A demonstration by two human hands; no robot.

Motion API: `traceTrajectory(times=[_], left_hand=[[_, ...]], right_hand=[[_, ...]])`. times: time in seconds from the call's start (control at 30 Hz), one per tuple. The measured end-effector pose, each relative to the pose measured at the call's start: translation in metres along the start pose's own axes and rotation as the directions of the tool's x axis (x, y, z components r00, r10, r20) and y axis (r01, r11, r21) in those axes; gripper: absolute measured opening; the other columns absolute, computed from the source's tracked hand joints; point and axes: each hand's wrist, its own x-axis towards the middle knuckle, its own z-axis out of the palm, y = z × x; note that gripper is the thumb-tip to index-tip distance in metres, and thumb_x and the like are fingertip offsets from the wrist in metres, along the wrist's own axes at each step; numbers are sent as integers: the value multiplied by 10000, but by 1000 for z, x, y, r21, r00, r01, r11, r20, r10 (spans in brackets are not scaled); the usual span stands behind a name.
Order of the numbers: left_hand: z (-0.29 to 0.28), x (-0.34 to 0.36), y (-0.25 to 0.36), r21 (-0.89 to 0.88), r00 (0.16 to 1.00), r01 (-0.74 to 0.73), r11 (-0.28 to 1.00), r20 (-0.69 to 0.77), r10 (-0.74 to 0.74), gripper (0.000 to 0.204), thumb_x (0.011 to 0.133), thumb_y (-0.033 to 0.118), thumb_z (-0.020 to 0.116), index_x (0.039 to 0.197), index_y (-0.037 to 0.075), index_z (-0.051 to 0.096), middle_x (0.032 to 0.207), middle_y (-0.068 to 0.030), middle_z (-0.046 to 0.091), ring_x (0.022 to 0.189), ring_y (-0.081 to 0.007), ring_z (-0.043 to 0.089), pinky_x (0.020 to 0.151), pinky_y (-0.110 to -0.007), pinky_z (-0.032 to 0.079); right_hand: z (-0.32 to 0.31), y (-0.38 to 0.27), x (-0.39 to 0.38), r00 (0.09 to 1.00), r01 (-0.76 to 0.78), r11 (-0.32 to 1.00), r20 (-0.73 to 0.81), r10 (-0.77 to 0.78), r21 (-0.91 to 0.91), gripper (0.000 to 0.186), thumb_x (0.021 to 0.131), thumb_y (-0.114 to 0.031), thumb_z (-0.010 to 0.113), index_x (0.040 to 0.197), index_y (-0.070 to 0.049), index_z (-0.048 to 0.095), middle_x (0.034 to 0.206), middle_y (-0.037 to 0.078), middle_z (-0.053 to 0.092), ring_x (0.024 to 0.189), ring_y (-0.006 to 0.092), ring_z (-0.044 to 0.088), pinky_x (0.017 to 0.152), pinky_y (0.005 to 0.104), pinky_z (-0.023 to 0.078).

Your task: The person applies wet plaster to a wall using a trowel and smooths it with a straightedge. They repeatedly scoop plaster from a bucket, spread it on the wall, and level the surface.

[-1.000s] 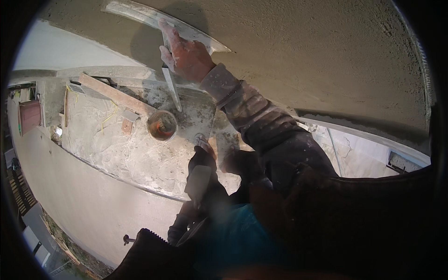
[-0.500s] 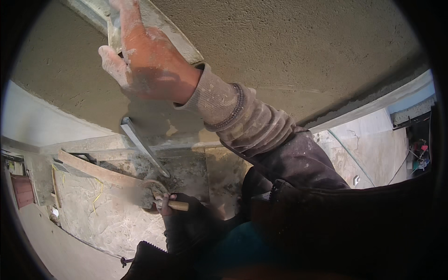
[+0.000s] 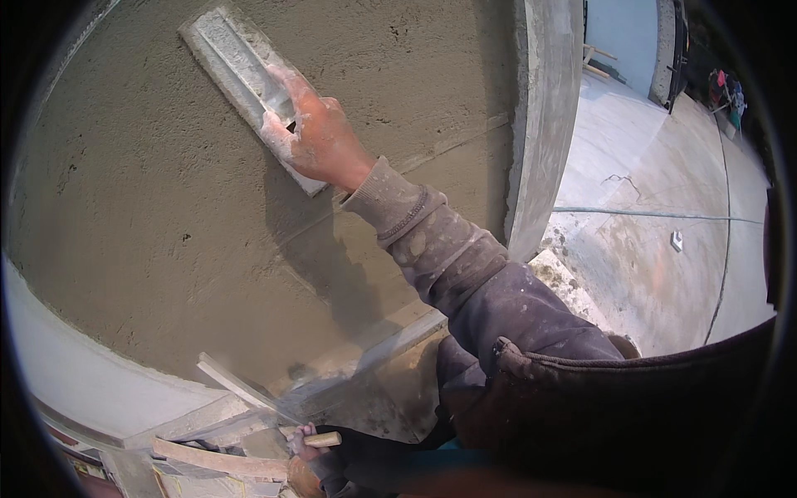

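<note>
My right hand (image 3: 322, 137) is closed on a plastering float (image 3: 220, 51), a long pale rectangular board with a ridge along its back. The float lies tilted against a wall of wet grey-brown plaster (image 3: 149, 191). Plaster smears cover the fingers and the sleeve cuff. Low in the picture, my left hand (image 3: 305, 446) is wrapped round the wooden handle (image 3: 326, 439) of a trowel, whose blade I cannot make out. That hand is below the wall's lower edge, beside a metal straightedge bar (image 3: 241, 383) leaning there.
A curved wooden plank (image 3: 217, 459) lies at the lower left. The wall ends on the right at a pale concrete edge (image 3: 544, 116). Beyond it a hose (image 3: 647, 213) crosses the concrete floor (image 3: 635, 282). Colourful items (image 3: 727, 98) are at the far right.
The view has swung up, showing more of the plastered wall. In the picture, the float and my right hand sit lower and farther right; my left hand appears lower. Both grips stay the same.
</note>
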Motion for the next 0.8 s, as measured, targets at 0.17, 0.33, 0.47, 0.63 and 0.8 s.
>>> traceTrajectory(times=[0.17,0.33,0.47,0.63,0.8], left_hand=[[19,-8,-2,-12,999,20,1000,33,-20,143,933,130,645,991,27,564,855,-45,588,771,-162,607,997,-434,535],[2,-2,2,-17,997,46,999,63,-45,116,936,127,657,953,36,588,881,-48,624,790,-159,631,999,-428,540],[-28,22,-13,90,974,-152,984,181,134,202,950,154,667,1080,35,568,922,-68,661,795,-167,655,933,-398,578],[0,12,2,-19,985,85,996,151,-81,213,955,156,666,1103,41,565,943,-72,670,808,-171,661,936,-395,578],[5,10,9,2,989,77,997,129,-77,189,954,150,665,1076,40,571,945,-68,665,820,-175,658,957,-403,569]], right_hand=[[-122,53,4,942,-143,977,-323,85,-158,399,947,-188,623,1321,-69,555,1237,203,655,1096,381,663,938,428,518],[-89,87,-63,896,-176,971,-435,90,-162,468,924,-187,647,1358,-43,543,1075,230,712,984,368,705,910,449,529],[-91,63,-11,950,-60,960,-310,-29,-274,470,908,-243,679,1334,-64,598,1119,198,712,1016,371,692,907,442,537],[-194,84,77,862,-275,786,-503,-53,-553,410,928,-361,653,1275,-144,670,1098,152,705,1002,358,685,884,485,536],[-220,136,32,800,-473,648,-600,31,-597,408,959,-402,605,1291,-172,665,1131,107,635,922,326,690,831,492,549]])
